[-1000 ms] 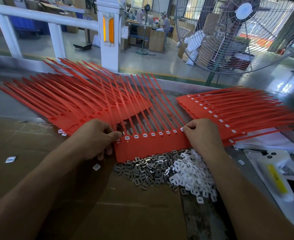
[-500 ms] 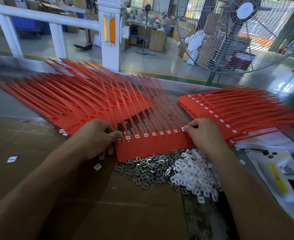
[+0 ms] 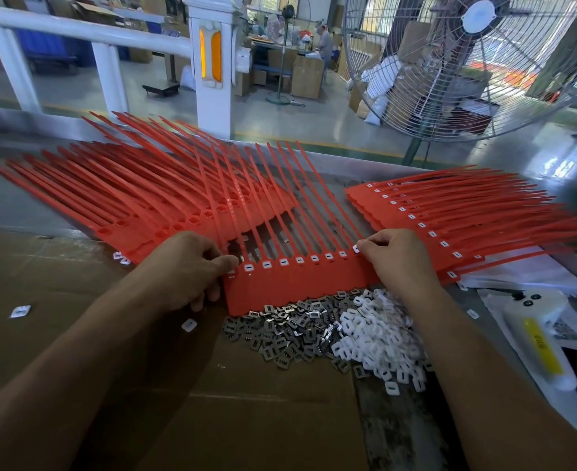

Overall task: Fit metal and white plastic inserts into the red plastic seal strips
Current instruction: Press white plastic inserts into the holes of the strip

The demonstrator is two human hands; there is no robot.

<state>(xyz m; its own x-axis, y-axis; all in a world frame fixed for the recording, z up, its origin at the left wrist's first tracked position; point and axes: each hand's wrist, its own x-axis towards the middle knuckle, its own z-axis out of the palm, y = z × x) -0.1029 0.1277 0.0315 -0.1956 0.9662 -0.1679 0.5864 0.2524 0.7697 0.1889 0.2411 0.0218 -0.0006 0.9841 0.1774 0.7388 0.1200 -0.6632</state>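
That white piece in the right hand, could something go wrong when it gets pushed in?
Maybe. The right hand pinches the white insert at the very end of the red seal strip sheet, so it could slip or seat crooked. The left hand grips only the other end; the sheet might shift. A sliding sheet could scatter the metal inserts beside it.

Bright daylight comes from the far windows behind the fan (image 3: 477,62), and its sheen lies on the grey floor (image 3: 314,120) beyond the bench (image 3: 358,164). The near cardboard (image 3: 246,419) is dimmer, with soft shadows under both forearms. The metal inserts (image 3: 280,338) glint in places. Wide-angle distortion bows the white rail (image 3: 76,28) and stretches the corners. The middle is sharp; the red strips (image 3: 484,212) at right look slightly smeared toward the edge.
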